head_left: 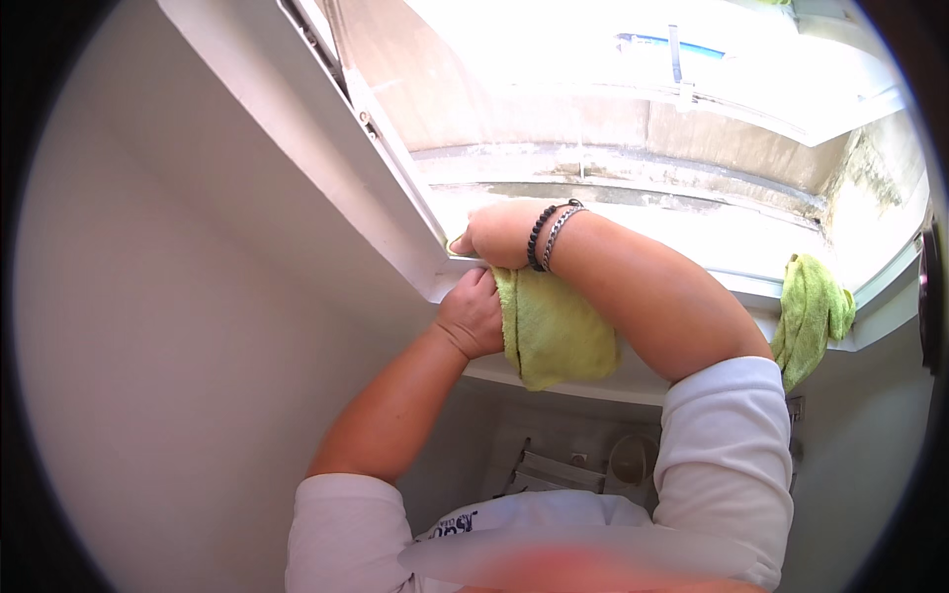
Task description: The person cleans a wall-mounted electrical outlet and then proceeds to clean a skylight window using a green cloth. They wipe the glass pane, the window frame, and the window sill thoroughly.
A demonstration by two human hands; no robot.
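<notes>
My right hand [499,233] reaches across to the lower left corner of the window frame [341,198]. Its fingers press a bit of green cloth into that corner. Black beads and a silver chain circle this wrist. A green towelling cloth [561,331] hangs over the sill beneath the wrist; whether it joins the bit in the corner is hidden. Just below, my left hand [473,314] is closed at the hanging cloth's left edge, its fingertips partly hidden. Another green cloth [813,311] is draped over the sill at the right, apart from both hands.
An open window sash [801,124] juts outward at the upper right. Beyond the frame stands a stained outer ledge [633,170]. A plain wall [178,326] rises close on the left. Below the sill are a rack [559,474] and a round container [633,460].
</notes>
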